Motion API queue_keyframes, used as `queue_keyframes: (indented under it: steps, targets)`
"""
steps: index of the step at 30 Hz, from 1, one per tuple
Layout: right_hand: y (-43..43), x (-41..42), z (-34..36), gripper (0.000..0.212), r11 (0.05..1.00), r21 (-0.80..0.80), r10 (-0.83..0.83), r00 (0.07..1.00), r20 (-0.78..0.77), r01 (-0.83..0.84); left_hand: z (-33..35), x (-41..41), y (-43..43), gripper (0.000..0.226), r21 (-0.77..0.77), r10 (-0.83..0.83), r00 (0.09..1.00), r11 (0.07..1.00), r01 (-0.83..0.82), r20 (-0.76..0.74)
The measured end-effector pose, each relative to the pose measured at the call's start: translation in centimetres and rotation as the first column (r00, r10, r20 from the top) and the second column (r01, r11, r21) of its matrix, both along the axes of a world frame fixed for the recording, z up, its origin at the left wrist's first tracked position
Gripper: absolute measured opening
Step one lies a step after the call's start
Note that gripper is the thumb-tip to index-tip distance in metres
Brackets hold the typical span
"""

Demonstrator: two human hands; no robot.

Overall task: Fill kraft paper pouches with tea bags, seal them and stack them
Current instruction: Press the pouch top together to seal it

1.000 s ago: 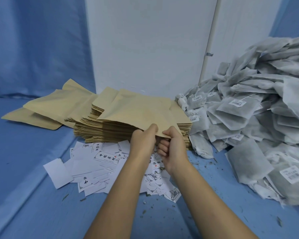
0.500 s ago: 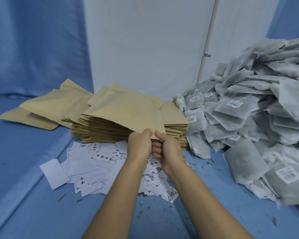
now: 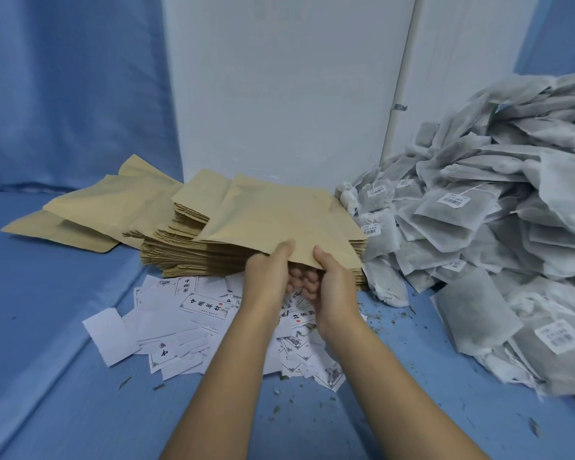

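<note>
Blue cloth (image 3: 47,293) is covering the whole work surface and hanging behind at left; a white wall panel (image 3: 279,94) is standing at the back, with a thin pipe (image 3: 399,78) running down it. A big heap of tea bags (image 3: 495,210), grey mesh with barcode tags, is filling the right side and spilling against the right end of the stack of kraft pouches (image 3: 186,257). A few loose pouches (image 3: 107,207) are lying fanned out to the left of that stack. White printed slips (image 3: 180,320) are lying scattered in front of it, partly hidden under both forearms. Green tea crumbs (image 3: 395,318) are dotting the cloth near the heap. One kraft pouch (image 3: 279,217) is lying on top of the stack, its near edge hanging over the slips. The left hand (image 3: 266,270) and right hand (image 3: 336,283) are gripping that near edge side by side, thumbs pressing on top and fingers curling underneath. Whether the pouch mouth is parting, cannot tell.
</note>
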State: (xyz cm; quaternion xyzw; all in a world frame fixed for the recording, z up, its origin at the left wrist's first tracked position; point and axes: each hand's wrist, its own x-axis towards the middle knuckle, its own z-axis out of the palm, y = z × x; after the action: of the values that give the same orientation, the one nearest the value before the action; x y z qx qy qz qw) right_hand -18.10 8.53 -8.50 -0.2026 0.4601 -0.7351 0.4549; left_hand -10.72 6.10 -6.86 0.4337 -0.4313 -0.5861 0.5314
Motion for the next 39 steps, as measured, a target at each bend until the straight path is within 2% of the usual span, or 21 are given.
queue_keyframes:
  steps: [3,7,10,12,15,19,22,23,25,28,30,32,39]
  targets:
    - [0.1,-0.9,0.3,0.017,0.999,-0.017,-0.043,0.998,0.044,0.044,-0.1,1.0,-1.0,0.019,0.034,0.172,0.985,0.985,-0.171,-0.029]
    - [0.2,-0.7,0.0,0.02,0.999,0.009,-0.042,0.997,0.07,0.042,-0.3,1.7,-1.0,0.019,0.012,0.172,0.984,0.985,-0.173,0.035]
    - [0.2,-1.4,0.1,0.019,0.997,0.019,-0.07,0.992,0.103,0.068,-0.3,2.8,-1.5,0.021,-0.022,0.317,0.948,0.948,-0.316,0.026]
    - [0.3,-1.7,0.2,0.019,0.996,0.034,-0.081,0.992,0.092,0.078,-0.3,3.6,-1.9,0.02,0.009,0.351,0.936,0.936,-0.351,-0.018]
    - [0.3,-1.4,0.1,0.021,0.997,0.03,-0.078,0.991,0.112,0.075,-0.4,3.7,-1.9,0.017,0.056,0.34,0.93,0.94,-0.335,-0.138]
    - [0.2,-1.1,0.4,0.021,0.998,0.026,-0.054,0.99,0.132,0.051,-0.3,2.9,-1.6,0.019,0.033,0.359,0.882,0.93,-0.367,-0.305]
    - [0.2,-0.1,0.6,0.019,1.0,-0.002,0.013,0.992,0.125,-0.012,0.1,1.9,-1.2,0.015,0.061,0.21,0.862,0.977,-0.206,-0.461]
    - [0.3,0.4,0.5,0.018,0.999,-0.01,0.047,0.994,0.102,-0.046,0.3,1.4,-1.0,0.016,0.06,0.15,0.869,0.989,-0.138,-0.472]
    - [0.4,1.3,0.6,0.011,0.993,-0.029,0.115,0.99,0.078,-0.113,0.7,0.8,-0.7,0.036,0.08,0.128,0.887,0.991,-0.103,-0.444]
    - [0.9,1.5,1.4,0.013,0.986,-0.079,0.159,0.969,0.189,-0.147,1.2,1.6,-1.0,0.046,0.088,0.163,0.876,0.987,-0.138,-0.455]
    - [1.0,1.1,1.9,0.008,0.987,-0.104,0.145,0.964,0.224,-0.124,1.6,3.0,-1.3,0.048,0.073,0.156,0.866,0.988,-0.138,-0.475]
    - [0.8,1.4,2.4,0.004,0.983,-0.109,0.162,0.971,0.176,-0.144,1.9,4.5,-1.6,0.048,0.05,0.152,0.857,0.988,-0.147,-0.493]
    - [-4.4,7.8,6.3,0.011,0.924,-0.123,0.366,0.931,0.008,-0.362,5.2,11.6,-4.6,0.038,0.009,0.181,0.741,0.973,-0.23,-0.647]
